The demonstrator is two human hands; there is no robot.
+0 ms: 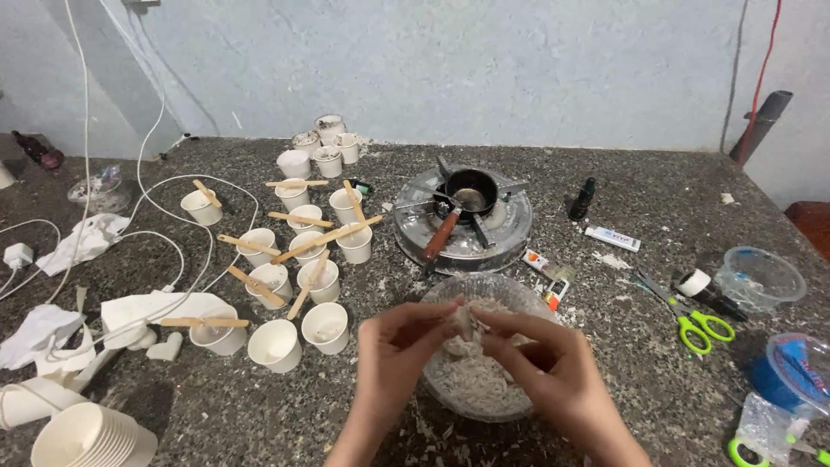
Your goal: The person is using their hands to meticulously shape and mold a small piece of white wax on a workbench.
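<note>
Speckled stone worktop [605,346] lies under us. Near, our left hand [393,346] and right hand [553,367] have fingers pinching a pale wax lump [465,322] over the clear bowl [450,290] of shavings, seemingly crumbling it; farther off, paper cups [294,259] and a small stove [462,220].

The countertop [657,363] is dark grey stone speckled with white, and the wall [450,60] at the top of the frame is pale blue-grey with a red cable [762,65] down its upper right. Left of centre stand white paper cups [294,251] crossed by tan wooden sticks [327,239], with white cords [173,251] looping at far left. At centre, a clear glass bowl [450,290] holds off-white wax shavings [471,380], behind it a black pan [471,190] with a reddish-brown handle sits on a silver stove [501,242], and lime-green-handled scissors [696,324] lie at right.
</note>
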